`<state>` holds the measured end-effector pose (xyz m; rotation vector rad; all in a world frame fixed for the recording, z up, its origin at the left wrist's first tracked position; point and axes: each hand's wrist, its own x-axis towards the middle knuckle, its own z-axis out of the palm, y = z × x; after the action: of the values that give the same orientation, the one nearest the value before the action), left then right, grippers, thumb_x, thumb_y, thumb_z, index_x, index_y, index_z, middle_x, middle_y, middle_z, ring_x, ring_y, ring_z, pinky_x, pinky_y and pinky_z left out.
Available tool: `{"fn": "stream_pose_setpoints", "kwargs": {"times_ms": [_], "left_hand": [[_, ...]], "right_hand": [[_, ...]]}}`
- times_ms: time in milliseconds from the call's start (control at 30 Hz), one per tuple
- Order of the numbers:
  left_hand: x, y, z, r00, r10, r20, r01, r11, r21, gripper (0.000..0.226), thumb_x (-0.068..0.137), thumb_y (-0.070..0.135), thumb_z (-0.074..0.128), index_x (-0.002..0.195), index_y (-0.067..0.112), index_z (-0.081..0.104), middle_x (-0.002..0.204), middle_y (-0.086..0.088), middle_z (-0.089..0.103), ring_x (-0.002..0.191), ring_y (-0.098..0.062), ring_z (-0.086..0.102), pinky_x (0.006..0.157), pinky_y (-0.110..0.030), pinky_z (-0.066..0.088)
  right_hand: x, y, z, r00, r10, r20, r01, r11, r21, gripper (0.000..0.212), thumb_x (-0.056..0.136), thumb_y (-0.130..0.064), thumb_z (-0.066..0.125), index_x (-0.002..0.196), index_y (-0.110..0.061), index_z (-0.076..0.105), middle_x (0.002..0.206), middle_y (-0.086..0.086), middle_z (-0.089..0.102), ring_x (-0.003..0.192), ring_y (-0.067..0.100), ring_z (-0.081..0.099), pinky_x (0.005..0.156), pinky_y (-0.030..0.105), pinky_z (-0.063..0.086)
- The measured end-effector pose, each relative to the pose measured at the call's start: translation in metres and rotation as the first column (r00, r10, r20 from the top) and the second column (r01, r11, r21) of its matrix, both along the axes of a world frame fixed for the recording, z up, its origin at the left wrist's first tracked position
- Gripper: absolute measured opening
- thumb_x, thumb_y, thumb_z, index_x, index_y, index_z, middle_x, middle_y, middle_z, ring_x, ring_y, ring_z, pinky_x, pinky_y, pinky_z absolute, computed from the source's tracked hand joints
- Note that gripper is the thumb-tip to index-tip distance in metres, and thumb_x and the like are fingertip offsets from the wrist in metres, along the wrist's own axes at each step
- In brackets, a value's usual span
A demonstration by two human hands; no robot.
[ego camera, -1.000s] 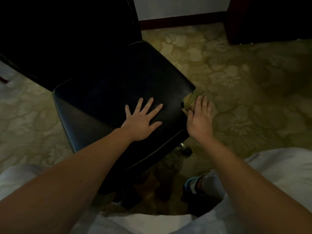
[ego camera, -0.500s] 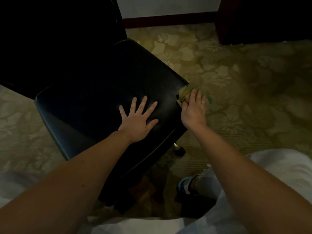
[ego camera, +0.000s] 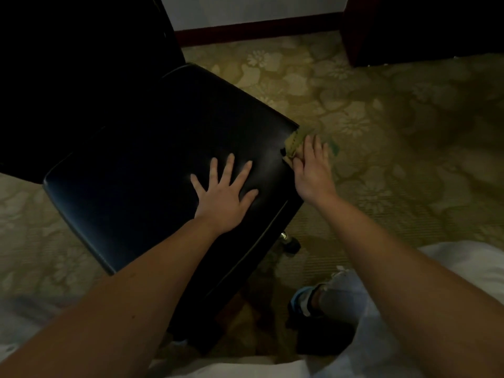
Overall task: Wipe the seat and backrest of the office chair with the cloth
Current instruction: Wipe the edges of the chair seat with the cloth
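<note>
The left hand (ego camera: 222, 192) lies flat on the black chair seat (ego camera: 152, 165) with its 5 fingers spread wide, and the right hand (ego camera: 312, 170), fingers straight, presses the yellow-green cloth (ego camera: 294, 144) on the seat's right corner, above the flowery carpet (ego camera: 381, 126).

- seat (ego camera: 152, 159), centre left: black, glossy
- cloth (ego camera: 296, 143), at the seat's right corner: olive-yellow, green edge
- carpet (ego camera: 381, 118), right: olive-gold with pale flower pattern
- skirting board (ego camera: 259, 30), top: dark red
</note>
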<state>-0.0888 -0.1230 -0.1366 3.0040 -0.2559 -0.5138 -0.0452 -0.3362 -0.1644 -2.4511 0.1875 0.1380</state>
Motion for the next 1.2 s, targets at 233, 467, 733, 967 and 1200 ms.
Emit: {"fn": "stream_pose_setpoints", "kwargs": {"times_ms": [233, 467, 733, 967, 1200], "left_hand": [[0.002, -0.006, -0.003, 0.999, 0.031, 0.021, -0.032, 0.999, 0.026, 0.065, 0.101, 0.067, 0.012, 0.155, 0.046, -0.018, 0.167, 0.003, -0.024, 0.153, -0.033, -0.022, 0.114, -0.072, -0.007], [0.006, -0.009, 0.004, 0.999, 0.037, -0.024, -0.036, 0.999, 0.016, 0.066, 0.101, 0.066, 0.016, 0.156, 0.046, -0.015, 0.167, 0.004, -0.025, 0.153, -0.032, -0.022, 0.115, -0.071, -0.006], [-0.019, 0.034, 0.009, 0.991, -0.116, 0.07, 0.111, 0.991, 0.071, 0.063, 0.099, 0.066, 0.01, 0.155, 0.048, -0.013, 0.168, 0.002, -0.021, 0.154, -0.029, -0.02, 0.119, -0.067, -0.009], [-0.022, 0.026, -0.003, 0.991, -0.051, 0.124, 0.044, 0.998, 0.052, 0.06, 0.099, 0.064, 0.006, 0.152, 0.05, -0.017, 0.168, 0.004, -0.015, 0.156, -0.028, -0.015, 0.121, -0.066, -0.006], [-0.018, 0.021, -0.007, 0.991, -0.023, 0.134, 0.016, 0.999, 0.052, 0.06, 0.099, 0.064, 0.007, 0.154, 0.049, -0.014, 0.169, 0.004, -0.013, 0.156, -0.028, -0.013, 0.121, -0.066, -0.005]], "right_hand": [[-0.014, 0.013, -0.001, 1.0, -0.027, 0.011, 0.026, 0.998, 0.049, 0.065, 0.108, -0.027, 0.034, 0.159, -0.009, 0.0, 0.167, 0.011, -0.006, 0.153, 0.031, -0.011, 0.121, 0.036, -0.009], [-0.042, 0.023, -0.01, 0.999, 0.024, 0.03, -0.026, 0.996, 0.082, 0.065, 0.107, -0.027, 0.036, 0.159, -0.013, 0.0, 0.167, 0.007, -0.01, 0.153, 0.027, -0.015, 0.124, 0.039, -0.006], [-0.009, 0.013, -0.002, 0.999, 0.026, 0.025, -0.028, 0.996, 0.083, 0.064, 0.107, -0.028, 0.037, 0.16, -0.013, 0.004, 0.168, 0.008, -0.007, 0.153, 0.03, -0.011, 0.125, 0.041, -0.004], [-0.041, 0.044, -0.006, 0.999, 0.006, 0.04, -0.013, 0.988, 0.155, 0.065, 0.107, -0.026, 0.036, 0.159, -0.013, -0.001, 0.167, 0.008, -0.01, 0.153, 0.028, -0.015, 0.124, 0.04, -0.007], [-0.035, 0.04, -0.011, 0.997, 0.03, 0.067, -0.04, 0.988, 0.146, 0.064, 0.107, -0.027, 0.035, 0.16, -0.014, 0.001, 0.168, 0.007, -0.008, 0.153, 0.026, -0.013, 0.123, 0.037, -0.007]]}}
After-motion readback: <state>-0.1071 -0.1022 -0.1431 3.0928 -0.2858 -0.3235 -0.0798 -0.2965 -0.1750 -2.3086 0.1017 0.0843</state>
